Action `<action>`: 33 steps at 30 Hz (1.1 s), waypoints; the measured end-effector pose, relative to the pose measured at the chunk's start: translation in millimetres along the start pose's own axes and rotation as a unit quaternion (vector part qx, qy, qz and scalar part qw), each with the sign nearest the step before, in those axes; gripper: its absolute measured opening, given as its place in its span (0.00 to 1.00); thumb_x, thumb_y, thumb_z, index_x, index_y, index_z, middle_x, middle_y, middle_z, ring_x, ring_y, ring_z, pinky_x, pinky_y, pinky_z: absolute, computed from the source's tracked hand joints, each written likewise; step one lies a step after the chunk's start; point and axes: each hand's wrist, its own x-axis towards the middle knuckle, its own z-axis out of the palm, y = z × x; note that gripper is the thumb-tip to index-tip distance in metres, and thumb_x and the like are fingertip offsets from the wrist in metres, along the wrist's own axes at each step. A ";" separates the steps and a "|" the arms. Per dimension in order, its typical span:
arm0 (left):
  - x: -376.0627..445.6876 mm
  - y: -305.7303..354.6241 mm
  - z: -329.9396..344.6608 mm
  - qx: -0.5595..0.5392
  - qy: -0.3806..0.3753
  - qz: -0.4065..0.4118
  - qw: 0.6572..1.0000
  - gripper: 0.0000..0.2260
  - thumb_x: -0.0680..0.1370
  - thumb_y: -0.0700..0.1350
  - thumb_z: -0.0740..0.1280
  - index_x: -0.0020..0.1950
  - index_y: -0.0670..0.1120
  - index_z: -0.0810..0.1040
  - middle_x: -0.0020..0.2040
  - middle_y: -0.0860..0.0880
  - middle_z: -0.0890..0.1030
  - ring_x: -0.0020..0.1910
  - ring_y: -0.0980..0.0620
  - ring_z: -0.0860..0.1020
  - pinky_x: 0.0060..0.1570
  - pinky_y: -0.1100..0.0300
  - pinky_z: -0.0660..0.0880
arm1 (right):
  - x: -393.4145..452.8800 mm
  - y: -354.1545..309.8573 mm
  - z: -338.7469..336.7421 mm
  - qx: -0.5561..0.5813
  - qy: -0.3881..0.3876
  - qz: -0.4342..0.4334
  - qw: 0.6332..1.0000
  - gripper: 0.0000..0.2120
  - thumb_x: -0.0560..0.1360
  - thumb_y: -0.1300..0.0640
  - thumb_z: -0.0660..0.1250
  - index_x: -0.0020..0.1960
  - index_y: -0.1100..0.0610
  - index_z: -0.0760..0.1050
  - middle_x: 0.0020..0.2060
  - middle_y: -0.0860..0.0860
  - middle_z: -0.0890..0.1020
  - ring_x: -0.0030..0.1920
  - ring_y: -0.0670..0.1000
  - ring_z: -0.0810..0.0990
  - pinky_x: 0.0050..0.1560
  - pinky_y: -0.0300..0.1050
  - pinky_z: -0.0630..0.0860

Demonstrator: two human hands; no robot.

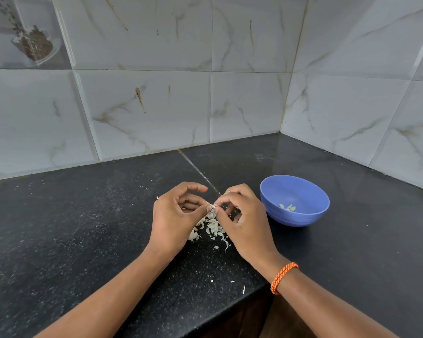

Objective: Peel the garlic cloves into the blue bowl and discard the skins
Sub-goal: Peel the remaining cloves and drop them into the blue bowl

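While both hands meet over the black counter [83, 228], a small garlic clove [211, 207] sits pinched between them — thumb and fingertips of the left hand [175, 217] curl onto it from the 9 o'clock side, and those of the right hand [244, 220] grip it from 3 o'clock. Whether skin is coming away at the pinch is too small to tell. Directly below the fingers, toward 6 o'clock, a loose heap of pale skins [211, 229] lies on the counter, with a few stray flakes nearer the front edge. At 3 o'clock from the hands, just beside the right knuckles, stands the blue bowl [303, 191] — a few peeled cloves [288, 207] rest at its bottom. An orange cord band [282, 278] circles the right wrist. Grey marbled tiles [156, 106] back the counter corner at 12 o'clock.
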 end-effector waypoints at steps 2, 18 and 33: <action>-1.2 0.3 2.4 -0.004 -0.008 0.008 1.000 0.16 0.75 0.36 0.81 0.57 0.52 0.86 0.43 0.50 0.88 0.44 0.51 0.88 0.50 0.57 0.84 | 0.2 1.7 1.0 -0.002 0.007 -0.004 1.000 0.03 0.78 0.55 0.75 0.48 0.50 0.81 0.51 0.42 0.76 0.45 0.50 0.82 0.40 0.52 0.81; -7.3 3.1 8.8 -0.006 -0.030 0.021 0.999 0.15 0.76 0.36 0.79 0.59 0.51 0.85 0.44 0.50 0.88 0.45 0.51 0.88 0.50 0.57 0.85 | 1.7 5.3 4.4 -0.039 0.001 0.008 0.999 0.07 0.78 0.54 0.73 0.45 0.51 0.75 0.48 0.41 0.75 0.41 0.47 0.80 0.37 0.53 0.79; -2.9 10.6 -0.1 -0.127 -0.036 -0.062 0.989 0.15 0.76 0.34 0.79 0.60 0.43 0.82 0.45 0.41 0.89 0.46 0.41 0.89 0.54 0.51 0.86 | 1.6 5.2 0.5 0.069 0.003 0.028 0.997 0.06 0.83 0.60 0.69 0.54 0.52 0.84 0.54 0.43 0.78 0.51 0.49 0.83 0.46 0.48 0.83</action>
